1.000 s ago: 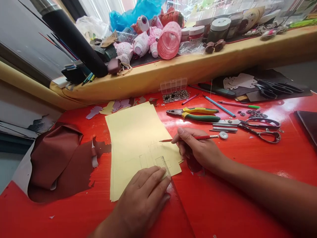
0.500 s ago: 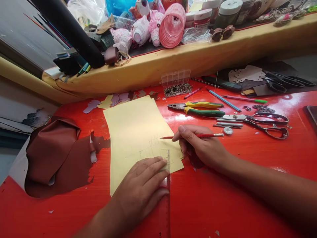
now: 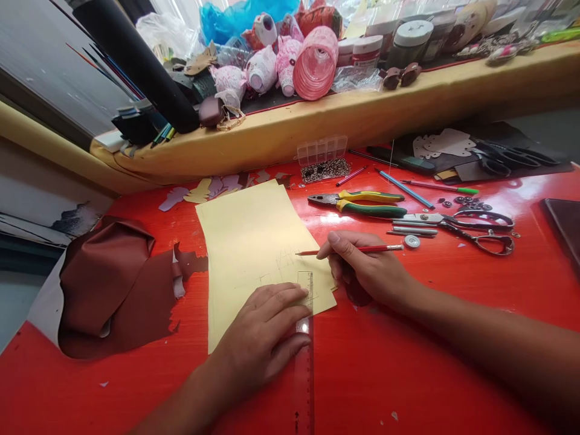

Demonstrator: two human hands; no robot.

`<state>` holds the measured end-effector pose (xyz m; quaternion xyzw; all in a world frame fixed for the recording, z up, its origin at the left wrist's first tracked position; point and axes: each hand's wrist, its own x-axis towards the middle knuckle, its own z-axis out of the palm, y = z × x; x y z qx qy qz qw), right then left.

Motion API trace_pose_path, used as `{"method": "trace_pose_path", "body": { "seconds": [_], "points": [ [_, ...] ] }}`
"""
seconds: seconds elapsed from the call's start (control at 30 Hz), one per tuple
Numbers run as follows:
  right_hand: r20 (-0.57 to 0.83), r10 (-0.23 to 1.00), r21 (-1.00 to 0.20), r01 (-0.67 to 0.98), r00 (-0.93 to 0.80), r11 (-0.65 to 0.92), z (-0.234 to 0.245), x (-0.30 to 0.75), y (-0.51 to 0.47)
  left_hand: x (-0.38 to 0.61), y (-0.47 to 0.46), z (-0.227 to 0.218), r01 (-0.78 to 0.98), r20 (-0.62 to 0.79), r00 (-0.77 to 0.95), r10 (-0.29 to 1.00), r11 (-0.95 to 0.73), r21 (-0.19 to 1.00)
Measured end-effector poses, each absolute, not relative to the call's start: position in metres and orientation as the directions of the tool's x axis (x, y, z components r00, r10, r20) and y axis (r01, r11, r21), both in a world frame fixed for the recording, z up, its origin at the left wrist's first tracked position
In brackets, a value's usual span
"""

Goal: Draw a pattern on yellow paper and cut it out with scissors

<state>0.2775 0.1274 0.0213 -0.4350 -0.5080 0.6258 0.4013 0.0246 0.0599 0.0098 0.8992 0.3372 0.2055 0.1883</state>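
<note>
My right hand grips a red pencil, its point just over a sheet of pale yellow paper that lies on a stack of similar sheets. Faint pencil lines mark the paper near the point. My left hand presses down on the paper's lower edge, fingertips against a transparent red ruler. The ruler runs straight toward me, its top end on the paper. Part of it lies hidden beneath my fingers.
The red table holds brown leather at left, green-yellow pliers, large scissors, metal rods and paper cutouts. A yellow-covered ledge behind it bears jars and pink rolled items. A dark tablet sits at right.
The ruler has swung from a slant to point straight toward me, and my left hand has shifted with it. My right hand and pencil stay almost still over the paper.
</note>
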Motion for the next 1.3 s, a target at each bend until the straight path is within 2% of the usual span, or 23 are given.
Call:
{"method": "trace_pose_path", "body": {
  "seconds": [0.4,0.67,0.8,0.9,1.07,1.3],
  "points": [
    [-0.092,0.976,-0.992,-0.063,-0.2,-0.106,0.019,0.273,0.127,0.027,0.06,0.007,0.51,0.32,0.658,0.681,-0.717,0.476],
    [-0.071,0.994,-0.995,-0.059,-0.077,-0.076,0.027,0.266,0.114,0.025,0.06,0.004,0.496,0.332,0.659,0.675,-0.722,0.482],
    [-0.105,0.992,-0.991,-0.073,-0.075,-0.111,0.035,0.271,0.097,0.025,0.061,0.006,0.486,0.334,0.663,0.67,-0.724,0.489],
    [-0.069,0.996,-0.993,-0.091,-0.057,-0.074,0.04,0.276,0.082,0.025,0.06,0.007,0.478,0.336,0.66,0.671,-0.721,0.501],
    [-0.027,0.999,-0.993,-0.118,0.019,-0.025,0.03,0.281,0.064,0.024,0.06,0.005,0.481,0.327,0.658,0.678,-0.713,0.51],
    [-0.045,0.999,-0.989,-0.144,0.02,-0.042,0.021,0.286,0.063,0.025,0.06,0.006,0.488,0.325,0.645,0.692,-0.7,0.521]
  ]
}}
